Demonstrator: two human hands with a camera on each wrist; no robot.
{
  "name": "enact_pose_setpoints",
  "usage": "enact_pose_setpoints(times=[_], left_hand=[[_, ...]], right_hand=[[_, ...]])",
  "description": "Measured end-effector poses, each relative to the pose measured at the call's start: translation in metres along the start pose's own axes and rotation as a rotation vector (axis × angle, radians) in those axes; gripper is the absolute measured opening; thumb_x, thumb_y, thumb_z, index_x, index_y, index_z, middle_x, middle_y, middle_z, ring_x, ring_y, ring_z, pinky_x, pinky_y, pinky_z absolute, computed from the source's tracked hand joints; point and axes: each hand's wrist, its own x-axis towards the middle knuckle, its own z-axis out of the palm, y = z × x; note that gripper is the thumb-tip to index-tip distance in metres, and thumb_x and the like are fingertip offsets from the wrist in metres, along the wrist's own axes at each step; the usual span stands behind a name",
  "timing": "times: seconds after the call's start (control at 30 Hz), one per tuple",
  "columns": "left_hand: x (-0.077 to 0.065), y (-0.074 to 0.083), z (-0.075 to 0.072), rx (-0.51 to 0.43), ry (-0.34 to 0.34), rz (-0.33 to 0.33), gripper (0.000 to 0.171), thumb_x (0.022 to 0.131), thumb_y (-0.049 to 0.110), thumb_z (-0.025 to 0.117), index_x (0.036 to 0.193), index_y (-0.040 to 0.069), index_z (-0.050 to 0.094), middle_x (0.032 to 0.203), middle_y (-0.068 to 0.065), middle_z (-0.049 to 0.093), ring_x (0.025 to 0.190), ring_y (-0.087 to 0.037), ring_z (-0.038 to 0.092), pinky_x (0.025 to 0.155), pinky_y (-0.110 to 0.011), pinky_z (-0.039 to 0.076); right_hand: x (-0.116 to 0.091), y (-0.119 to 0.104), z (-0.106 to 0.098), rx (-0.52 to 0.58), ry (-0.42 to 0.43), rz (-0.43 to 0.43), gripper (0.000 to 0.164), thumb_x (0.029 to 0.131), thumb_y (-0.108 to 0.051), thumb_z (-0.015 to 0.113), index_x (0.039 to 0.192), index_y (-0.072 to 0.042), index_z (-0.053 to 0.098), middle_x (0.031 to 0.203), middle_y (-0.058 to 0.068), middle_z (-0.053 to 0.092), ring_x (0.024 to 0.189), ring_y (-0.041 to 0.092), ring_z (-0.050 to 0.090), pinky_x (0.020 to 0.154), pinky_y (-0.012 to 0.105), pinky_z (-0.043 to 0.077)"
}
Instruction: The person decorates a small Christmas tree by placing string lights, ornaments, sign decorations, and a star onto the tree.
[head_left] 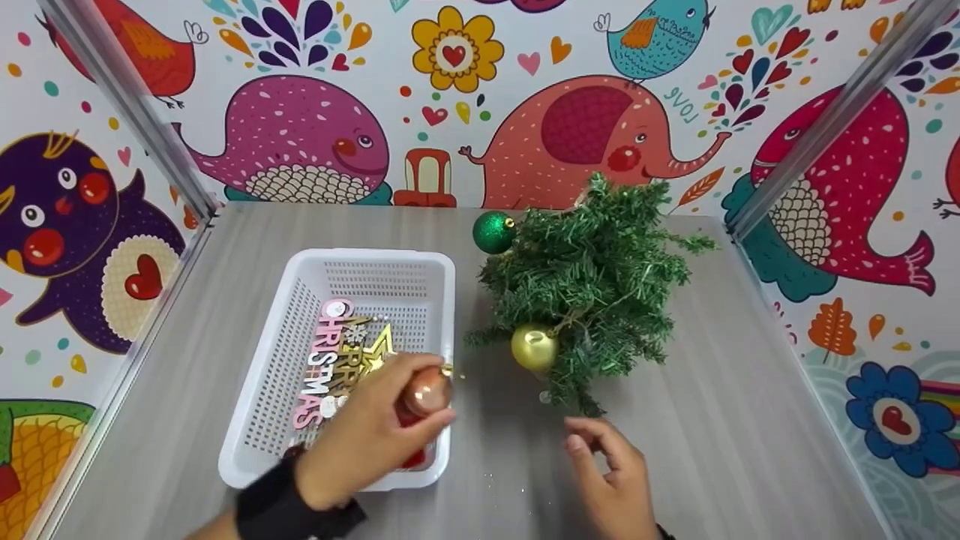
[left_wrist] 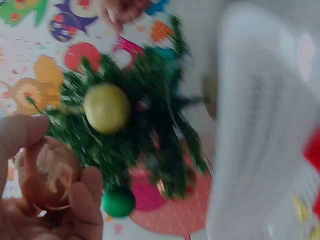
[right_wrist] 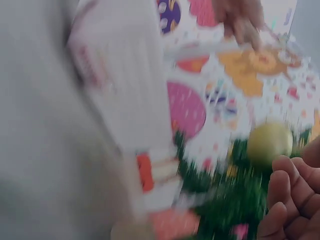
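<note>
A shiny copper-coloured Christmas bauble (head_left: 427, 390) is gripped by my left hand (head_left: 367, 435) over the right side of a white basket (head_left: 259, 375). The left wrist view shows fingers and thumb curled round this bauble (left_wrist: 50, 172). My right hand (head_left: 615, 476), its fingers loosely bent and holding nothing, is just in front of a small artificial Christmas tree (head_left: 592, 277). On the tree's front hangs a gold bauble (head_left: 535, 346), and a glittery green bauble (head_left: 493, 232) is at its back left. The right wrist view catches the right hand (right_wrist: 295, 200) near the gold bauble, somewhat blurred.
Inside the basket lie a pink and white "CHRISTMAS" sign (head_left: 319, 367), gold "MERRY" lettering (head_left: 349, 360), a gold star (head_left: 379, 349) and something red (head_left: 414, 459), partly hidden by the left hand. Tiny bits (head_left: 523, 490) dot the grey table (head_left: 495, 450). Patterned panels surround it.
</note>
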Motion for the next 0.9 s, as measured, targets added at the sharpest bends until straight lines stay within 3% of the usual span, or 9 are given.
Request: enact_pose_setpoints(times=[0.17, 0.33, 0.43, 0.53, 0.63, 0.73, 0.9], left_hand=[[-0.001, 0.012, 0.036, -0.156, -0.027, -0.050, 0.053, 0.083, 0.040, 0.071, 0.129, 0.021, 0.051, 0.115, 0.003, 0.059, 0.096, -0.009, 0.060, 0.079, -0.025, 0.054], [-0.011, 0.004, 0.080, -0.108, -0.033, 0.028, 0.053, 0.085, 0.040, 0.070, 0.130, 0.018, 0.051, 0.119, 0.002, 0.059, 0.100, -0.009, 0.060, 0.084, -0.025, 0.053], [-0.020, -0.004, 0.104, -0.069, -0.033, 0.078, 0.051, 0.084, 0.035, 0.072, 0.128, 0.016, 0.053, 0.119, 0.003, 0.059, 0.101, -0.009, 0.061, 0.085, -0.024, 0.053], [-0.028, -0.011, 0.122, -0.068, -0.041, 0.075, 0.049, 0.084, 0.033, 0.073, 0.126, 0.016, 0.055, 0.117, 0.004, 0.059, 0.100, -0.008, 0.061, 0.084, -0.024, 0.053], [-0.035, -0.017, 0.133, -0.085, -0.077, 0.032, 0.048, 0.084, 0.036, 0.073, 0.125, 0.020, 0.055, 0.114, 0.005, 0.060, 0.096, -0.006, 0.060, 0.081, -0.024, 0.053], [-0.038, -0.023, 0.140, -0.081, -0.131, -0.017, 0.047, 0.084, 0.041, 0.071, 0.125, 0.023, 0.055, 0.110, 0.007, 0.060, 0.092, -0.003, 0.059, 0.077, -0.023, 0.052], [-0.037, -0.030, 0.152, -0.018, -0.181, -0.059, 0.049, 0.085, 0.046, 0.069, 0.124, 0.020, 0.056, 0.111, 0.007, 0.060, 0.095, -0.004, 0.058, 0.080, -0.025, 0.052]], right_hand=[[0.014, -0.020, 0.020, 0.112, -0.071, -0.143, 0.041, 0.077, 0.023, 0.059, 0.113, 0.003, 0.062, 0.093, 0.009, 0.063, 0.078, 0.014, 0.059, 0.065, 0.021, 0.049], [0.020, -0.034, 0.028, 0.133, -0.077, -0.248, 0.048, 0.074, 0.024, 0.062, 0.118, 0.006, 0.059, 0.102, 0.015, 0.057, 0.076, 0.012, 0.054, 0.060, 0.023, 0.046], [0.017, -0.038, 0.026, 0.069, -0.051, -0.306, 0.037, 0.076, 0.020, 0.064, 0.110, 0.006, 0.063, 0.097, 0.015, 0.057, 0.070, 0.010, 0.049, 0.057, 0.024, 0.041], [0.011, -0.034, 0.021, 0.025, -0.004, -0.321, 0.028, 0.077, 0.018, 0.065, 0.101, 0.003, 0.067, 0.087, 0.012, 0.056, 0.066, 0.009, 0.045, 0.054, 0.022, 0.039], [0.002, -0.020, 0.019, 0.048, 0.046, -0.259, 0.033, 0.075, 0.023, 0.062, 0.100, 0.003, 0.067, 0.081, 0.008, 0.055, 0.062, 0.007, 0.044, 0.051, 0.021, 0.038], [-0.007, -0.005, 0.020, 0.162, 0.083, -0.149, 0.037, 0.075, 0.029, 0.056, 0.101, 0.006, 0.066, 0.079, 0.006, 0.056, 0.059, 0.008, 0.045, 0.048, 0.023, 0.038], [-0.016, 0.002, 0.019, 0.390, 0.104, 0.193, 0.020, 0.087, 0.017, 0.054, 0.103, 0.010, 0.064, 0.085, 0.006, 0.062, 0.067, 0.012, 0.056, 0.055, 0.026, 0.046]])
